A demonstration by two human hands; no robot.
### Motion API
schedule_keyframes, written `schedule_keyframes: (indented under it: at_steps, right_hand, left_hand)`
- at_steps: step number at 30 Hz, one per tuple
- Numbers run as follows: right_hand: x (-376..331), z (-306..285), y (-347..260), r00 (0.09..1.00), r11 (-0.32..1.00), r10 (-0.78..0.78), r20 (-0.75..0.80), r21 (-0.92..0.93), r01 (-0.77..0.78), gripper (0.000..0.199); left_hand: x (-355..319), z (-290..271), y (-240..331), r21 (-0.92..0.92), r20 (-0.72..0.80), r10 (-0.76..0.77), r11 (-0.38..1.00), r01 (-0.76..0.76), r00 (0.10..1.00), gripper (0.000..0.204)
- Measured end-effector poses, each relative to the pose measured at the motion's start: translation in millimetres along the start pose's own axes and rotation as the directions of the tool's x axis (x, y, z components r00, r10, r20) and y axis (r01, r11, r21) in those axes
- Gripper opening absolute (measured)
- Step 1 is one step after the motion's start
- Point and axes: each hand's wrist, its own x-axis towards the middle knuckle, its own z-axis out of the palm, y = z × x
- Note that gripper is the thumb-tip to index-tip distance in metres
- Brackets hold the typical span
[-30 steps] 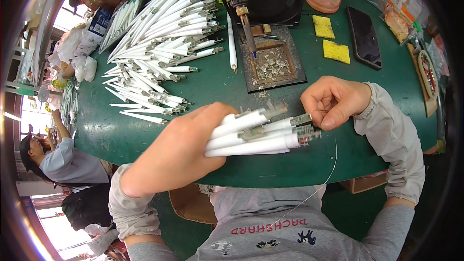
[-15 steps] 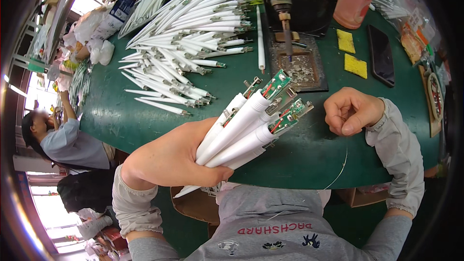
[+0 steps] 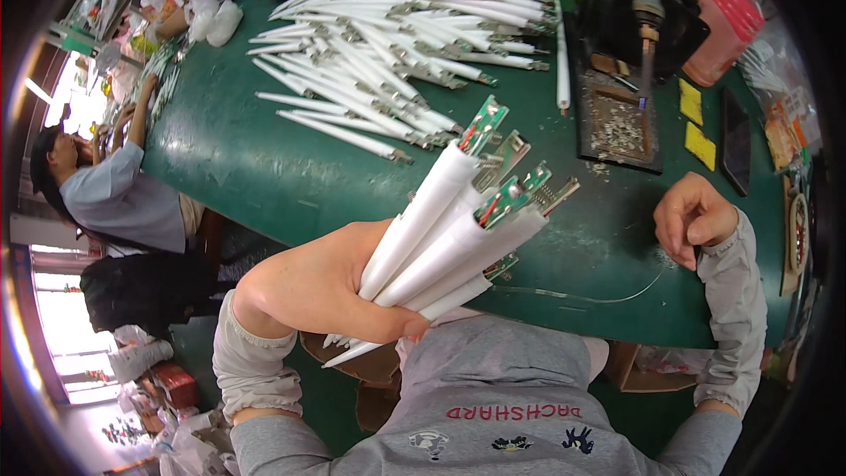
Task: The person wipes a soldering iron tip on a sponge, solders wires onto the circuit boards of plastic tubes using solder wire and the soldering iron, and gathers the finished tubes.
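Note:
My left hand [image 3: 322,286] is wrapped round a bundle of white tapered tubes [image 3: 423,242], held above the table's near edge with the pointed ends toward me. Green circuit boards [image 3: 483,126] with red wires and small metal springs stick out of their wide ends. To the right, my right hand [image 3: 701,216] has its fingers curled together. A thin silvery wire [image 3: 608,301] runs from its fingertips in a loose curve to beneath the bundle. The fingers partly hide the grip on the wire.
A large pile of similar tubes [image 3: 397,31] covers the far left table [image 3: 256,185]. At the far right, a soldering iron [image 3: 649,4] hangs over a residue-covered tray [image 3: 617,134]. Near it are yellow sponges [image 3: 701,146], a phone [image 3: 735,141] and a pink bottle [image 3: 723,31]. A co-worker [image 3: 123,198] sits left.
The view has turned, shifting the table things right. My left hand has tilted the bundle, showing more tube ends. My right hand is farther right, with the wire drawn out sideways.

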Motion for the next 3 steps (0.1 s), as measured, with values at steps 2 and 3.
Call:
schedule_keyframes:
  at_steps: [2, 3]
  right_hand:
    - [0, -7, -2, 0.999, 0.989, 0.044, 0.031, -0.144, -0.039, 0.023]
    - [0, -12, 0, 0.996, 0.976, 0.041, 0.074, -0.216, -0.024, 0.024]
  left_hand:
    - [-14, -9, -23, -0.044, -0.004, 0.056, 0.997, -0.056, 0.998, 0.056]
    - [-26, -18, -39, -0.079, 0.025, 0.053, 0.996, -0.051, 0.998, 0.055]
